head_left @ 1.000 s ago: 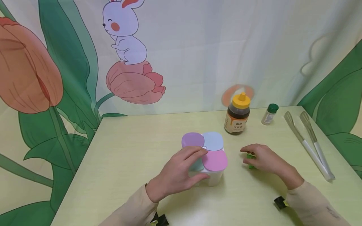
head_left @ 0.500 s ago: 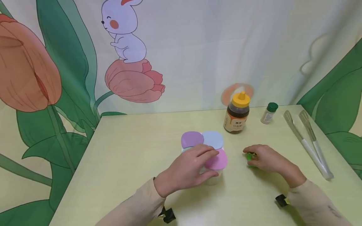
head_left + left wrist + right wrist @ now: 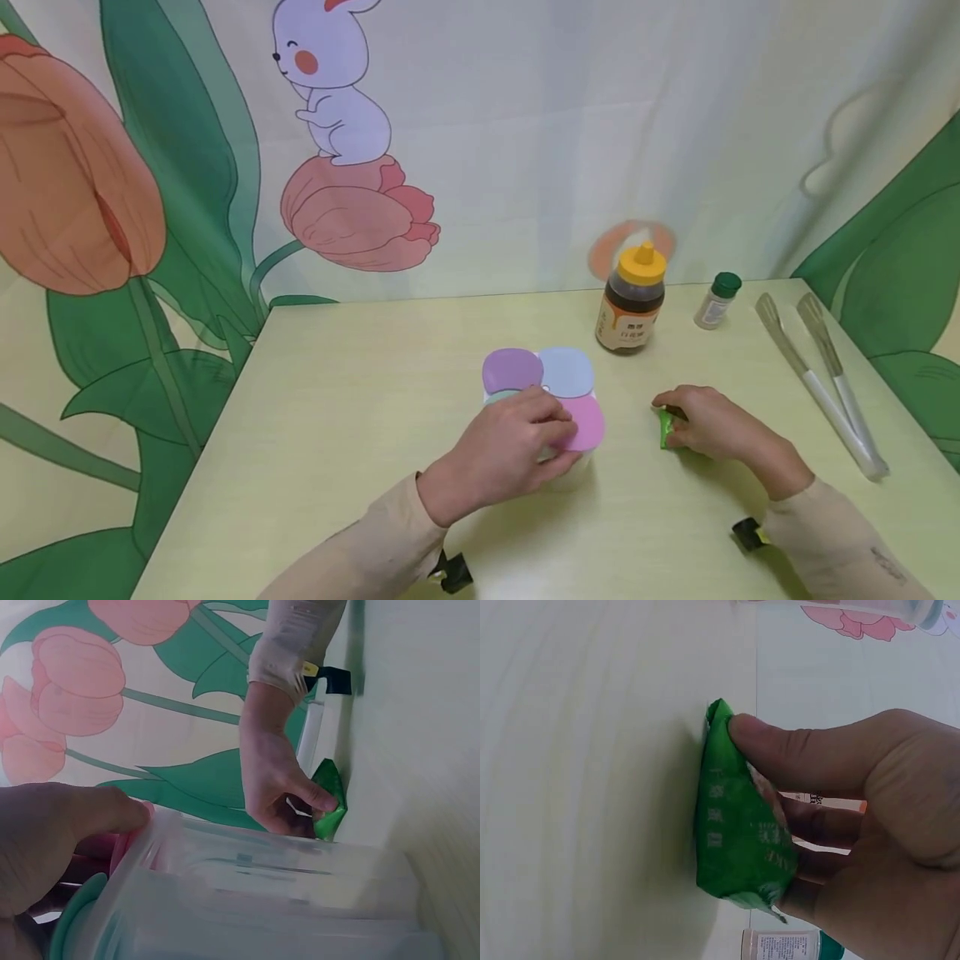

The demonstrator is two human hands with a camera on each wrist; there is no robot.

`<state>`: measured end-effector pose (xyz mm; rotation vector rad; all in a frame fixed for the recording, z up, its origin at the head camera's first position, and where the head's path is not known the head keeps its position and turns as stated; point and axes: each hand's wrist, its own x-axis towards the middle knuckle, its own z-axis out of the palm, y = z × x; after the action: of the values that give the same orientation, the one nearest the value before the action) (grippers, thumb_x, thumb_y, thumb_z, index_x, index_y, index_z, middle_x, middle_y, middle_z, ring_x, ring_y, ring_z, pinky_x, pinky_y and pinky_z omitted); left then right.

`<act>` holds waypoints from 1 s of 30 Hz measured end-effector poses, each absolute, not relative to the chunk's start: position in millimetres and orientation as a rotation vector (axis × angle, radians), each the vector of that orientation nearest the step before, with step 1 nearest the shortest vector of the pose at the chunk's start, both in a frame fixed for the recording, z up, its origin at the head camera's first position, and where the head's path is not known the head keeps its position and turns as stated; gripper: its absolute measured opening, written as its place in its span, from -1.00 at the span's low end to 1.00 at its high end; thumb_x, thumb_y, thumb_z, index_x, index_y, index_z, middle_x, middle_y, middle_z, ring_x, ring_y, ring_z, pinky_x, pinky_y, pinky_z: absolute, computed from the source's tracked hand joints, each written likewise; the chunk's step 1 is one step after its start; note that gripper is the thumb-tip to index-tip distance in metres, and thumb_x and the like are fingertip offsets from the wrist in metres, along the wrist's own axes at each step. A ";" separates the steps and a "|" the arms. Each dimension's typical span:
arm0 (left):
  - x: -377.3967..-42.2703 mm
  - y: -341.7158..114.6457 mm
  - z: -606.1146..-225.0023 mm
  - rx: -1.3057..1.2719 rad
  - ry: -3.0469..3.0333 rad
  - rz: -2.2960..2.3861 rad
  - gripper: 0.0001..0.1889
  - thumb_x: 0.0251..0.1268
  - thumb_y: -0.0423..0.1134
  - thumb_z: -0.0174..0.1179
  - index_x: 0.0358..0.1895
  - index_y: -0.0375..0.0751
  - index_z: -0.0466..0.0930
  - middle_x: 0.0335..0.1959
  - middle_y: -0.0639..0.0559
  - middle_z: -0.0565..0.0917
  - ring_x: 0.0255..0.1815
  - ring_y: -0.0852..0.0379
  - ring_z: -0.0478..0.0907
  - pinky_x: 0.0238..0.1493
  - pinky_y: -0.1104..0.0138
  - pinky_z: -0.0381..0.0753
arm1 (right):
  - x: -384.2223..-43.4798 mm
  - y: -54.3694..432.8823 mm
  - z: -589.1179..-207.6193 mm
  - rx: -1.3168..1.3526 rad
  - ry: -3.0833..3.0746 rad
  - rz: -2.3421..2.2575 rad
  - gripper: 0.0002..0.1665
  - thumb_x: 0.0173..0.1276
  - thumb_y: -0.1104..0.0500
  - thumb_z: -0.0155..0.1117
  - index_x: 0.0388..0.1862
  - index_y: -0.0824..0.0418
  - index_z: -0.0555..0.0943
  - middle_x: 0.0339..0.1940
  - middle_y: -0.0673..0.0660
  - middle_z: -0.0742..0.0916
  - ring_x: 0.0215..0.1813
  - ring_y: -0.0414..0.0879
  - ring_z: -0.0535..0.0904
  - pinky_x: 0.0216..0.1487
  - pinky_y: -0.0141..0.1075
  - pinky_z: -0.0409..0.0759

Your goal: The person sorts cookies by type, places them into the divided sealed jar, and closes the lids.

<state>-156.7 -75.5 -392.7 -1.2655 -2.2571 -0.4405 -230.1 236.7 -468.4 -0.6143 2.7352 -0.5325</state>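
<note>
A see-through storage box point(image 3: 270, 892) with purple point(image 3: 512, 371), pale blue, green and pink flap lids stands mid-table. My left hand point(image 3: 517, 454) lies over its front, thumb and curled fingers gripping the edge of the pink lid point(image 3: 588, 423); this hand covers most of the green lid point(image 3: 79, 915). To the right of the box, my right hand point(image 3: 708, 425) pinches a small green snack packet point(image 3: 739, 825) between thumb and fingers. White print shows on the packet's side, and it is held low, close over the table.
Behind the box stands a honey jar point(image 3: 630, 304) with a yellow cap. Farther right is a small green-capped shaker bottle point(image 3: 717, 300). Two long white-handled utensils point(image 3: 840, 412) lie along the table's right side. A printed curtain point(image 3: 487, 167) hangs at the back edge.
My left hand has slid right across the box top, and its fingers have closed in on the pink lid. The right hand has shifted slightly right with the green packet.
</note>
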 end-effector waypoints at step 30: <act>-163.1 -70.9 -401.6 -1.252 -2.010 -0.365 -0.92 0.03 -0.19 0.34 -0.53 -0.04 0.68 -0.46 0.21 0.66 -0.38 0.30 0.57 -0.17 0.59 0.61 | -227.7 249.7 -464.1 -0.656 2.808 -0.717 -0.80 0.09 0.14 0.53 -0.34 0.08 0.66 -0.47 -0.09 0.59 -0.40 -0.20 0.44 -0.44 -0.41 0.42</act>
<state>-163.1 -70.9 -401.6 -1.2522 -2.0097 -0.3650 -227.7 249.7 -464.1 -0.6557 2.8081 -0.7170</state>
